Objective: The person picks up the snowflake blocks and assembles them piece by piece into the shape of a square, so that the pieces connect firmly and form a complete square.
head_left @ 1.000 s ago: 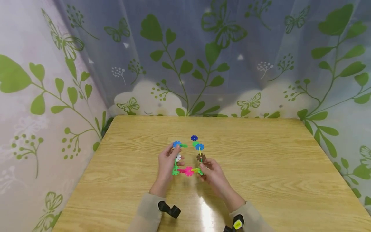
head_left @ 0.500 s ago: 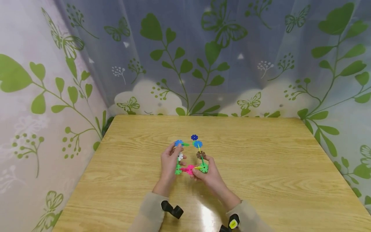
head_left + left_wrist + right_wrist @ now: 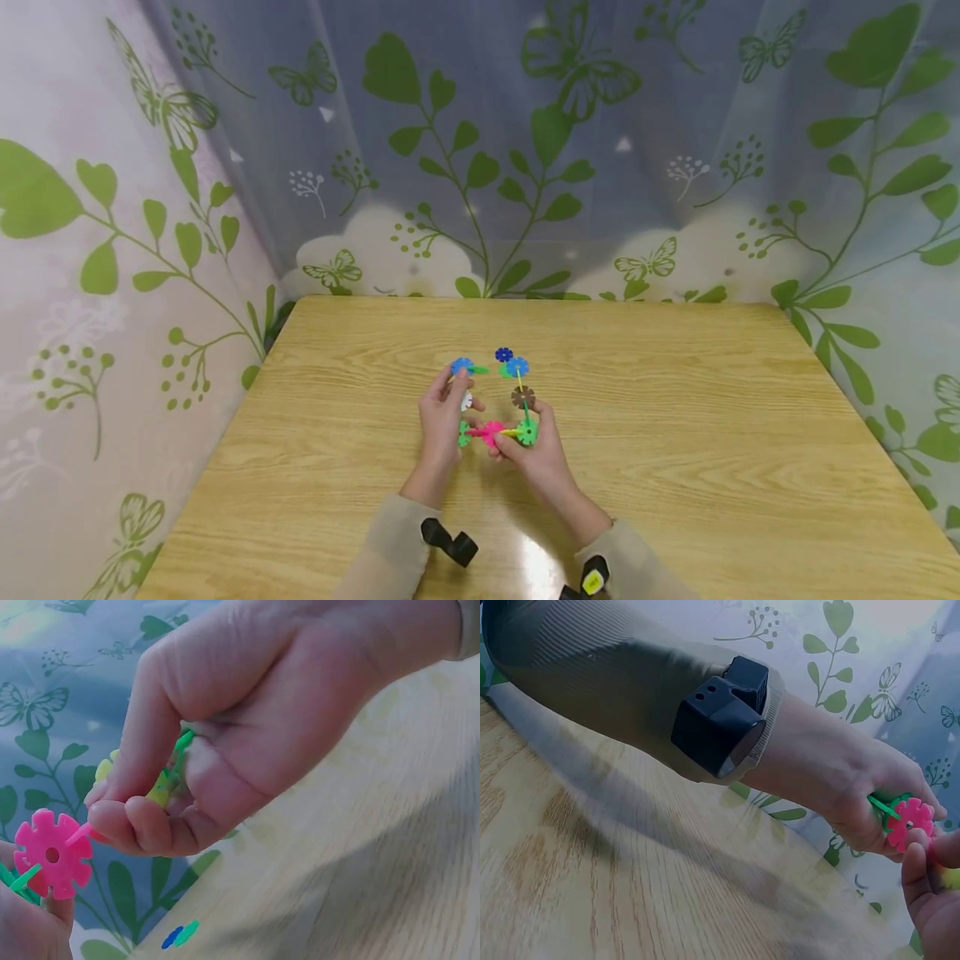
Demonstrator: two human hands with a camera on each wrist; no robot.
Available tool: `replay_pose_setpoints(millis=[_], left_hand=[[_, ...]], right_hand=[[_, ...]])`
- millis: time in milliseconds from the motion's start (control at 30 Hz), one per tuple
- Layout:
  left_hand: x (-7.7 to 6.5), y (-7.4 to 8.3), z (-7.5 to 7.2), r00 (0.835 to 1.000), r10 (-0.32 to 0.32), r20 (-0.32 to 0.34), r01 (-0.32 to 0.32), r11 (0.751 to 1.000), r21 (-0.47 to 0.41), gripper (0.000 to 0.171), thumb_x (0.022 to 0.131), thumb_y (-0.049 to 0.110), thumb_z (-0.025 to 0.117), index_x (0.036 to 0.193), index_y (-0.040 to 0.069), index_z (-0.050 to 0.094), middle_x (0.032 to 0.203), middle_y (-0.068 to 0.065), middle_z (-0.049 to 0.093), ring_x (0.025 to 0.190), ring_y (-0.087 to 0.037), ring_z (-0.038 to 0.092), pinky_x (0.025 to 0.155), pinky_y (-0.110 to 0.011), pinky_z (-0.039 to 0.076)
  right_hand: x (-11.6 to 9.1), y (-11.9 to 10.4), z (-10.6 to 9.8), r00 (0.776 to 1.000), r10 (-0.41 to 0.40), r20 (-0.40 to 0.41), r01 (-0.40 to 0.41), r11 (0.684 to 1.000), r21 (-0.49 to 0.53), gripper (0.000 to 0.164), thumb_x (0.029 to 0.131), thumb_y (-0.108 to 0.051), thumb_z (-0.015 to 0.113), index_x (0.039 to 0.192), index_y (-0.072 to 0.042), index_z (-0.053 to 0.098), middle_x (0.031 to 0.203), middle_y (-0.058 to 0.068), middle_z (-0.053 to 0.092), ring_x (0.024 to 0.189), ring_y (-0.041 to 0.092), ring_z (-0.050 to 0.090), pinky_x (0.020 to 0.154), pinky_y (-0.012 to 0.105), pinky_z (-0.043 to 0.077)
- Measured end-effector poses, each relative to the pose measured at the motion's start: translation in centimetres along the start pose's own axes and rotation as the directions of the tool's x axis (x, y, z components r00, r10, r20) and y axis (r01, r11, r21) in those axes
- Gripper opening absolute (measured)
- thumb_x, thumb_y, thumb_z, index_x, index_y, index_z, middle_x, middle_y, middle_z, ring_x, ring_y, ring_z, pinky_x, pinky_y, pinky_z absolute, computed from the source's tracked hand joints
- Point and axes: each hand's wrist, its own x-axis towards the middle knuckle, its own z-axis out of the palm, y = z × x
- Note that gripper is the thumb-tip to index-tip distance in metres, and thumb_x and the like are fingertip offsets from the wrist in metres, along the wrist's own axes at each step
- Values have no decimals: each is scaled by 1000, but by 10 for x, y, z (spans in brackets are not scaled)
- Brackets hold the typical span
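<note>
Notched plastic snowflake discs are joined into a U-shaped chain, held above the table in the head view. My left hand (image 3: 442,415) grips the chain's left side, thumb by a blue disc (image 3: 462,366); a white disc (image 3: 467,402) is partly hidden behind it. My right hand (image 3: 542,450) pinches the lower side near the pink disc (image 3: 492,432) and yellow disc (image 3: 512,432). A green disc (image 3: 528,432), brown disc (image 3: 522,397) and another blue disc (image 3: 517,367) run up the right side. In the left wrist view, the right hand (image 3: 217,742) pinches beside the pink disc (image 3: 52,854).
A loose dark blue disc (image 3: 503,355) and a green disc (image 3: 505,372) lie on the wooden table (image 3: 675,433) beyond the chain. Leaf-printed curtains (image 3: 480,250) hang behind the table and at its sides. Black wrist cameras (image 3: 724,716) sit on the sleeves.
My right hand has shifted its grip left, from the right corner to near the pink disc. The chain moved slightly up and right with my left hand.
</note>
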Motion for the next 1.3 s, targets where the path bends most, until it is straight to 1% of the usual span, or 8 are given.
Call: replay_pose_setpoints(millis=[200,400,567,767,900,1100,1167,1300], left_hand=[[-9,17,7,1000,2,7,-2,999,43,38,96,18,54,129,0,51,95,-9,56,55,-14,57,36,-23,48],[-11,19,10,1000,-13,18,11,998,64,39,95,18,54,131,1,50,101,-12,56,55,-14,57,35,-21,47],[-3,8,6,1000,-14,14,14,999,41,43,96,21,55,134,4,47,97,-8,56,54,-13,57,33,-21,45],[6,-7,3,1000,-12,-5,12,1000,-8,52,94,28,57,139,7,42,95,-5,56,52,-12,57,32,-21,44],[7,-10,3,1000,16,-11,-16,1000,-14,49,93,31,57,135,8,47,93,-6,55,51,-12,57,32,-19,44],[7,-10,2,999,35,1,-35,999,-17,42,92,32,59,128,10,55,99,-16,55,55,-13,59,33,-20,45],[8,-10,2,999,33,2,-33,999,-20,42,92,32,59,127,11,55,102,-18,56,57,-14,60,34,-21,46],[8,-7,-1,1000,19,-2,-19,1000,-12,41,93,32,57,128,9,55,106,-22,57,59,-16,62,40,-32,54]], right_hand=[[2,4,-1,999,-9,42,9,1000,4,59,85,12,58,132,-5,25,93,24,60,67,20,63,64,30,58],[1,6,-3,999,-6,54,4,999,45,59,86,12,56,133,-5,25,97,27,58,68,20,63,65,30,58],[1,5,0,998,-34,49,31,998,58,58,86,12,57,132,-6,26,96,25,56,67,20,62,64,30,58],[0,5,4,996,-93,-1,92,995,42,59,83,16,57,130,-2,25,94,27,55,64,19,63,62,32,58],[0,5,5,994,-107,-14,108,992,60,59,82,18,57,129,0,25,94,26,54,64,19,63,63,32,58],[0,5,3,996,-94,9,93,992,79,60,83,15,58,131,-2,25,95,27,55,66,21,64,64,33,58],[1,6,1,995,-96,30,94,993,75,61,84,13,59,132,-4,25,98,30,55,68,24,64,67,39,58],[2,6,-5,991,-109,73,105,993,57,61,84,8,61,133,-6,26,102,34,55,72,33,65,72,52,54]])
